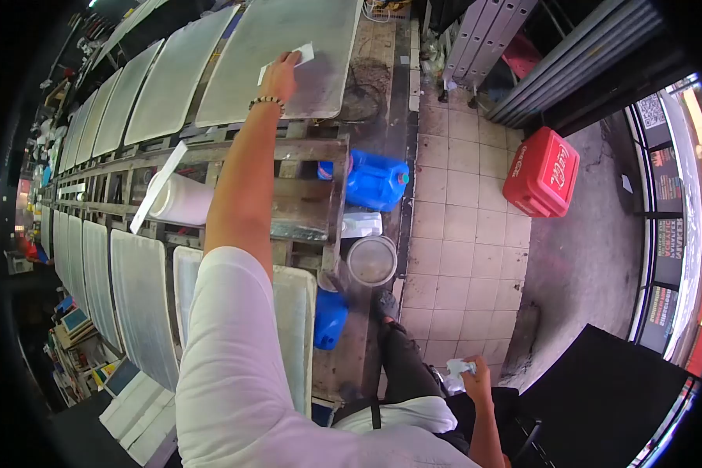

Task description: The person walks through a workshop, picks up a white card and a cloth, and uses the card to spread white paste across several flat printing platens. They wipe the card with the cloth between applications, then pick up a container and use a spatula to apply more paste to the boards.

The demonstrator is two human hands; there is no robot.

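Observation:
My left hand (279, 78), with a beaded bracelet at the wrist, is stretched far forward over a large grey flat panel (242, 101). Its fingers are closed on a flat white strip (306, 53), which lies against or just over the panel's surface. Low at my right side, my right hand (478, 380) grips a crumpled whitish cloth or plastic piece (459, 366); its exact kind I cannot make out. Under my left arm, a long white flat bar (160, 187) leans across a white bucket (186, 200), which lies partly hidden behind my forearm.
Rows of similar panels (136, 269) line a wooden slatted rack (308, 150). Beside it stand a blue jug (376, 181), a round lidded pail (372, 260) and another blue container (330, 321). A red cooler box (542, 173) sits on the tiled floor (464, 257), near a ladder (487, 39).

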